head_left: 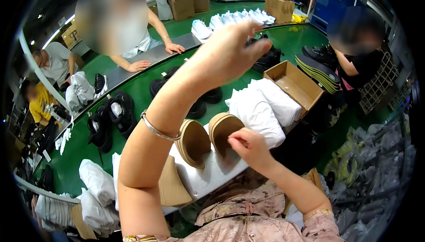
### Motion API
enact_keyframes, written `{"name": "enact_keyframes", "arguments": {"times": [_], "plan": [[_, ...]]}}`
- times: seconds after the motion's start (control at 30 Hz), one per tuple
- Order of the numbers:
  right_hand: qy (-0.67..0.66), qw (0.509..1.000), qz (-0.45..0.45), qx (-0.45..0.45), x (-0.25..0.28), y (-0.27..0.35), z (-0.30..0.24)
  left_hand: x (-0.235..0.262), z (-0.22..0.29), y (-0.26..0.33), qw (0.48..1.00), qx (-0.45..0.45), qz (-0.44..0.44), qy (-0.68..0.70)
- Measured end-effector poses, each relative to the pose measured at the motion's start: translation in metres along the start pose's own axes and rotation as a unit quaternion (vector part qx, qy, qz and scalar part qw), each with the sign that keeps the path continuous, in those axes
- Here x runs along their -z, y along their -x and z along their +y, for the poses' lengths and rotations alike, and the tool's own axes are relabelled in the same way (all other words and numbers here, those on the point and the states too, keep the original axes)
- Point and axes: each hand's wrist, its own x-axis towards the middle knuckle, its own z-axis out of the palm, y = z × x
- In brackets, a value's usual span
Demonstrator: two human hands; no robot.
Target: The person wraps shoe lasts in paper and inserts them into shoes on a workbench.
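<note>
Two tan slip-on shoes stand side by side on the metal ledge in front of me, the left shoe (193,141) and the right shoe (224,124). My right hand (252,146) is at the rim of the right shoe, its thumb and fingers pinched together; what lies between them, if anything, I cannot make out. High above the green belt, my left hand (234,51) reaches across, slightly blurred. Its thumb stands apart from the fingers, and no object shows in it. Behind it are black shoes (268,58), partly covered by the hand.
Right of the tan shoes lie white wrapped bundles (259,109) beside an open cardboard box (294,87). Black shoes (119,111) and white shoes (230,19) stand along the green belt (133,146). Another person's hands (175,48) rest on the far ledge. Bagged items (363,184) fill the right side.
</note>
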Motion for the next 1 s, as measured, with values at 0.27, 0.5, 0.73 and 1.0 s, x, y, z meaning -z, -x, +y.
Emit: {"name": "enact_keyframes", "arguments": {"times": [0.27, 0.5, 0.73, 1.0], "plan": [[-0.384, 0.872, 0.060, -0.297, -0.052, -0.026, -0.005, -0.039, -0.069, 0.082, 0.948, 0.161, -0.270, -0.050], [-0.486, 0.820, 0.099, -0.285, -0.056, -0.038, 0.005, -0.049, -0.070, 0.091, 0.930, 0.190, -0.314, 0.002], [-0.457, 0.836, 0.133, -0.274, -0.065, -0.037, 0.001, -0.052, -0.069, 0.103, 0.943, 0.168, -0.286, -0.018], [-0.468, 0.835, 0.160, -0.241, -0.071, -0.026, -0.001, -0.050, -0.065, 0.098, 0.939, 0.111, -0.322, -0.046]]}}
